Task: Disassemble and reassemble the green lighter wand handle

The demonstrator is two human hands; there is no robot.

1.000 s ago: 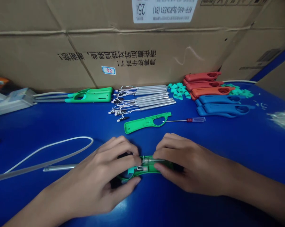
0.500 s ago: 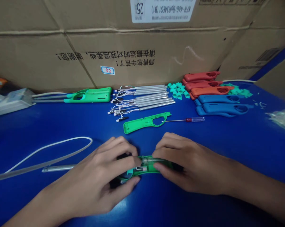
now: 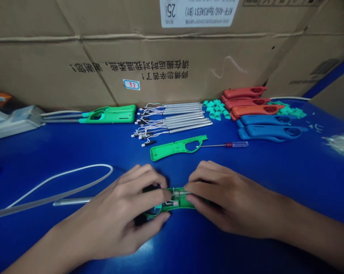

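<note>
Between my hands lies an open green lighter shell (image 3: pixel 186 204), hollow side up, with a clear fuel tank (image 3: pixel 180 193) and a small black igniter (image 3: pixel 168 203) with a white end inside. My left hand (image 3: pixel 132 205) is closed round its left part, index finger pressing on the inside and thumb along the near edge. My right hand (image 3: pixel 220 198) grips the right end, fingertips and thumb on the tank and shell; that end is hidden under the fingers. A silver barrel (image 3: pixel 71 201) sticks out to the left behind my left hand.
Beyond my hands lie a loose green half shell (image 3: pixel 172 148), a screwdriver (image 3: pixel 237 144) and several silver rods (image 3: pixel 186 118) with wires. Blue shells (image 3: pixel 269 131), red shells (image 3: pixel 246 92) and teal caps (image 3: pixel 216 108) sit back right, assembled green lighters (image 3: pixel 114 114) back left. A cardboard box (image 3: pixel 166 53) walls the back.
The view has shifted very slightly. My right fingertips have crept a little along the tank; both hands keep their hold on the green shell.
</note>
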